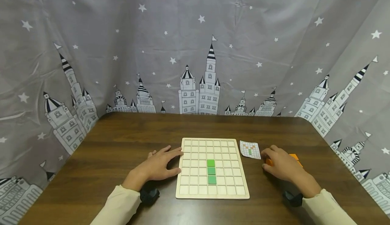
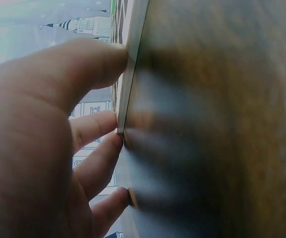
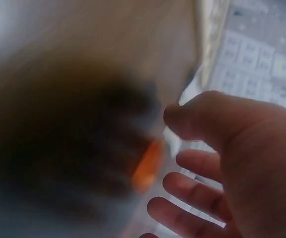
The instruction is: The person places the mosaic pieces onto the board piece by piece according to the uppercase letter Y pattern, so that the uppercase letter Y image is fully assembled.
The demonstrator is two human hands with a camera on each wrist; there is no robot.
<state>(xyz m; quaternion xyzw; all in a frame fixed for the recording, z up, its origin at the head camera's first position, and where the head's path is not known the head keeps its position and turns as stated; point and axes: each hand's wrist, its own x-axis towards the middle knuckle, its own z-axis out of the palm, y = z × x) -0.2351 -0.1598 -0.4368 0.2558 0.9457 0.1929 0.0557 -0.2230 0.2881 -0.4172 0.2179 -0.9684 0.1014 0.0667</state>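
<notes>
A pale wooden grid board (image 1: 195,196) lies on the table, with three green squares (image 1: 211,171) in one column of its cells. My left hand (image 1: 159,165) rests at the board's left edge, fingers spread; in the left wrist view the thumb and fingertips meet the board's side (image 2: 128,84). To the right of the board, my right hand (image 1: 281,165) hovers low over orange pieces (image 1: 294,157), which it partly hides. In the right wrist view its fingers are loosely bent and apart, with an orange piece (image 3: 148,166) on the table beyond the fingertips.
A small paper card (image 1: 250,149) printed with an orange and green grid pattern lies between the board and the right hand. Behind the brown wooden table (image 1: 137,130) hangs a grey curtain (image 1: 158,48) with castles and stars.
</notes>
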